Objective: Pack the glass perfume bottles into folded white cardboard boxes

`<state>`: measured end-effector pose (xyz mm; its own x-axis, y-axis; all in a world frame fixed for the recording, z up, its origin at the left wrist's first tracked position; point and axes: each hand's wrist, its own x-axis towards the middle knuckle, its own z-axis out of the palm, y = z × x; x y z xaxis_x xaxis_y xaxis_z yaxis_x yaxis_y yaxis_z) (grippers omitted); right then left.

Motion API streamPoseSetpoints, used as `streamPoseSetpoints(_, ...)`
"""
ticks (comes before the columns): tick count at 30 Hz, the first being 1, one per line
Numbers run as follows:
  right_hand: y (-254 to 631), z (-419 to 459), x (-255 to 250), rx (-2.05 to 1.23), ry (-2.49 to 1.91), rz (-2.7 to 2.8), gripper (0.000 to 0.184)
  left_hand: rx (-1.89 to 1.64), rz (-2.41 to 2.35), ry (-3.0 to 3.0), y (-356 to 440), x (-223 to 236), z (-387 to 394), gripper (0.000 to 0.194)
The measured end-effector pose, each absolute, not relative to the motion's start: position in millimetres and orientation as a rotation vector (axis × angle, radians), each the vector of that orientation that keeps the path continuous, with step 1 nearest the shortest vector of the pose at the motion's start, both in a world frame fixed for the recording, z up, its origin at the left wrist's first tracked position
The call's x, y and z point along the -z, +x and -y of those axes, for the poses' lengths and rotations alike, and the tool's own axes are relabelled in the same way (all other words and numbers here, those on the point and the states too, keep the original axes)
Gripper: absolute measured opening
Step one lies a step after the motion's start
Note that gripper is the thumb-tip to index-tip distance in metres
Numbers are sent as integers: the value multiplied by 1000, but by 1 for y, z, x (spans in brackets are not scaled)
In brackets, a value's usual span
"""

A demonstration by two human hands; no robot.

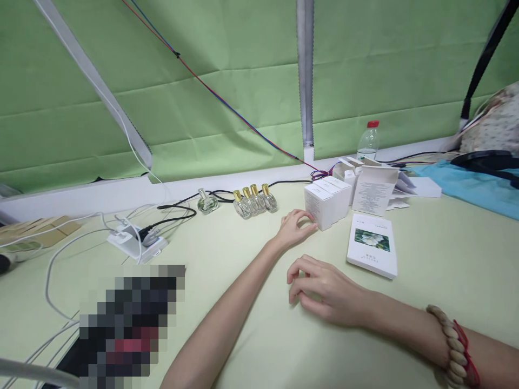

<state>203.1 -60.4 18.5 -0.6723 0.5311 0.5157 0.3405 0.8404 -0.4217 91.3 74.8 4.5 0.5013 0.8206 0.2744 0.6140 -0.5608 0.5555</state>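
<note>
My left hand [295, 228] reaches forward over the table, its fingertips against the near left side of a small white box [319, 208]. Thumb and forefinger are apart, not wrapped round the box. More white boxes [340, 195] stand right behind it in a tight group. Nearer to me, my right hand [326, 290] hovers low over or rests on the tabletop, fingers loosely curved and apart, holding nothing. Right of both hands lies a flat white carton [372, 246] with a white flower picture. Several glass perfume bottles with gold caps [254, 201] are grouped left of the boxes.
Another glass bottle [207, 202] stands further left by black cables. A power strip [137, 240] with plugs lies at left, near a pixelated dark object [130, 319]. Opened white cartons [375, 189], a red-capped plastic bottle [368, 141] and blue cloth [466, 183] are at right.
</note>
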Motion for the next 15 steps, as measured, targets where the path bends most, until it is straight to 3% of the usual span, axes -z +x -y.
streamPoseSetpoints(15, 204, 61, -16, -395, -635, 2385, 19, -1184, -831, 2771, 97, -6, -59, 21)
